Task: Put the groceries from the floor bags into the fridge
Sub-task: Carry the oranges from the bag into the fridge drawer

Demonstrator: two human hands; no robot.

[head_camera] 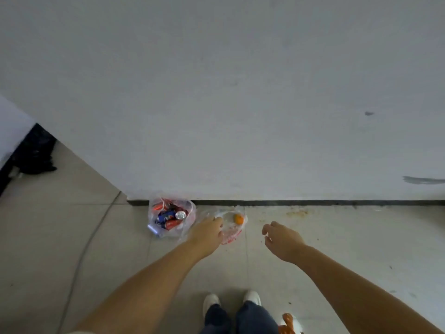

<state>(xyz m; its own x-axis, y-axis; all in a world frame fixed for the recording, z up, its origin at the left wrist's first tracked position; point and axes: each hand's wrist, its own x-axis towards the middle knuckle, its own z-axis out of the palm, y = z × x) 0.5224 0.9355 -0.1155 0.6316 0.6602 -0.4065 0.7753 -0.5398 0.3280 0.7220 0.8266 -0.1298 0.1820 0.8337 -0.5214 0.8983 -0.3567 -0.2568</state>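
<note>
The left hand (207, 233) reaches down over the near edge of a nearly flat clear bag (232, 226), its fingers loosely curled; from this angle it cannot be told whether they already pinch the plastic or only hover above it. The right hand (280, 239) hangs just to the right of the same bag, fingers relaxed and spread a little, holding nothing. Nearest the camera, the person's white shoes (232, 301) stand on the tiled floor (96, 261), with an orange-patterned item (287, 325) just beside the right foot; it is cut off by the frame and what it is cannot be told.

Inside the clear bag lies one orange (238, 219), toward its far side, close to the dark skirting (313, 202) at the foot of the white wall (240, 92). Just left of it sits a fuller bag of drink cans (169, 218), red and blue ones jumbled together. The fridge is not in view.

The step in hand appears to be taking the orange. It would probably go best if the left hand held the bag's mouth open while the right reached in and cupped the fruit from above, since loose plastic tends to cling and a round orange may roll toward the wall. Lifting the whole bag by its handles is an equally sound choice.
</note>
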